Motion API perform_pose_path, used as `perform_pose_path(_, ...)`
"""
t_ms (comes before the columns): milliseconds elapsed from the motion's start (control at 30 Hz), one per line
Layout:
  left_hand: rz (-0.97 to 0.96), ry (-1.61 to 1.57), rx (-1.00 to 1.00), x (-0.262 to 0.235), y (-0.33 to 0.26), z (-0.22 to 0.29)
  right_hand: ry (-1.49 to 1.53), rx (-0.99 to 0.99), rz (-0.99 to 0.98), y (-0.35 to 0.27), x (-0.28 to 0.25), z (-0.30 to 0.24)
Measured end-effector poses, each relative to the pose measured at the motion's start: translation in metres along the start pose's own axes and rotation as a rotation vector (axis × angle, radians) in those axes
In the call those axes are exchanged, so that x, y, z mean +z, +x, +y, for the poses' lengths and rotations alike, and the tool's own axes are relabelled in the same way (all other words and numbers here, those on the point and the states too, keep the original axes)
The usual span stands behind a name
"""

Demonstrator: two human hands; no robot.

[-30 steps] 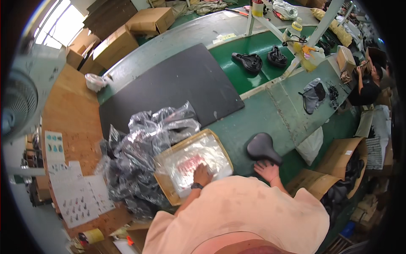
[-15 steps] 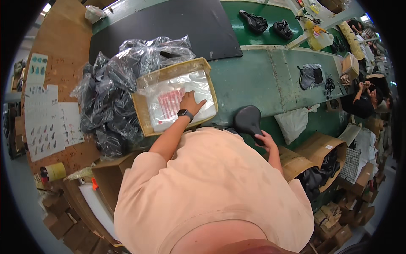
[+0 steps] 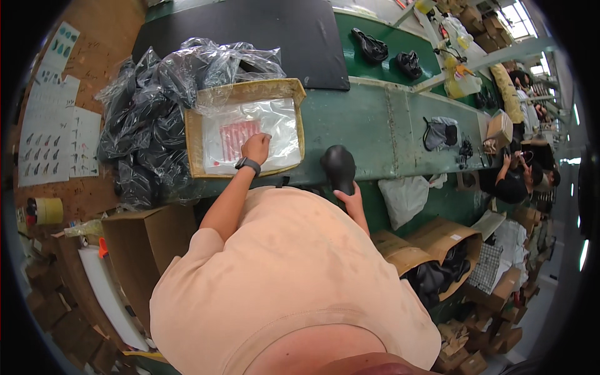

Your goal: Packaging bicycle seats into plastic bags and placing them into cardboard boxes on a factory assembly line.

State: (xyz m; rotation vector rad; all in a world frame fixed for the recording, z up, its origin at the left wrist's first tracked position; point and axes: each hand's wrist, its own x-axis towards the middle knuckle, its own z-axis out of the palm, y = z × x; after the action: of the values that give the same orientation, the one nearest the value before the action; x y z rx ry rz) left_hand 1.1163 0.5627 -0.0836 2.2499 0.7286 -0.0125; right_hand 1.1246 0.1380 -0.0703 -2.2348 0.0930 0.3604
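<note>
— The black bicycle saddle [image 3: 338, 167], where is it?

— On the green tabletop [image 3: 369, 134], at its near edge, with the right hand [image 3: 351, 201] clamped on its narrow end.

— And the left hand [image 3: 255, 147]?

— Fingers curled, pressing on a stack of clear plastic bags [image 3: 250, 134] inside a shallow cardboard tray [image 3: 192, 147]. A dark watch sits on that wrist.

— What lies around?

— A heap of bagged black saddles [image 3: 150, 119] just left of the tray, a black mat [image 3: 275, 31] beyond, open cardboard boxes [image 3: 431, 250] down to the right.
</note>
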Motion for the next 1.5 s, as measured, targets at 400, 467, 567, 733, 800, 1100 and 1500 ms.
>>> perform_pose_path(400, 0.171, -0.721, 0.094, -0.106, -0.072, 0.06, 0.601, -0.231, -0.675, 0.014, 0.004, -0.188)
perform_pose_path(467, 0.291, -0.768, 0.099, -0.113, -0.076, 0.062, 0.177, -0.761, -0.477, 0.009, 0.024, -0.203)
perform_pose_path(567, 0.464, -0.72, 0.22, -0.153, -0.103, 0.096, -0.008, -0.791, -0.403, -0.013, 0.039, -0.222)
perform_pose_path(733, 0.3, -0.337, 0.811, -0.179, -0.154, 0.122, 0.184, -0.488, -0.568, -0.027, 0.07, -0.209)
perform_pose_path(800, 0.227, -0.371, 0.806, -0.186, -0.181, 0.121, 0.334, -0.121, -0.762, -0.031, 0.063, -0.227)
perform_pose_path(1100, -0.329, -1.267, -0.115, -0.138, -0.183, 0.07, 0.447, -0.529, -0.38, -0.028, 0.06, -0.244)
perform_pose_path(1500, 0.258, -2.071, 0.119, -0.315, -0.072, 0.039, 0.115, -0.58, -0.531, -0.015, -0.008, -0.245)
